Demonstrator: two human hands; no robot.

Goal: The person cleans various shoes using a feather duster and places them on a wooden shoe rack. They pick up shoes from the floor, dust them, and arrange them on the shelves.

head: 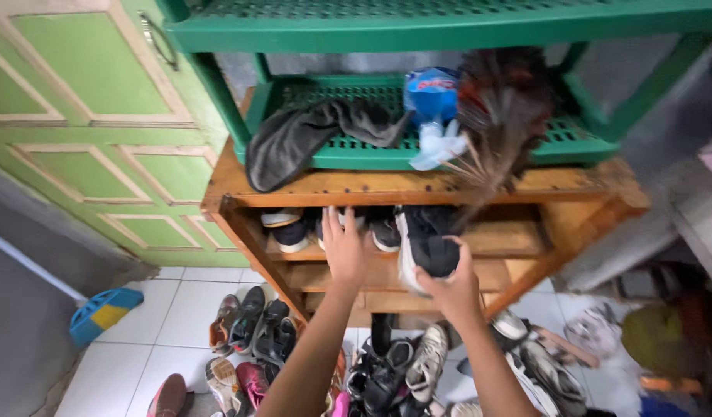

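Right hand (448,289) closes its grip on a black sneaker (427,243).

I see a wooden shoe rack (356,188) whose top board carries a green plastic shelf unit (479,149). On its upper wooden shelf, dark shoes (294,232) sit toward the left edge. Below, the white tiled floor (178,309) bears scattered shoes (255,328) along the rack's front edge.

Head camera looks down (close) at shoe rack (417,185)
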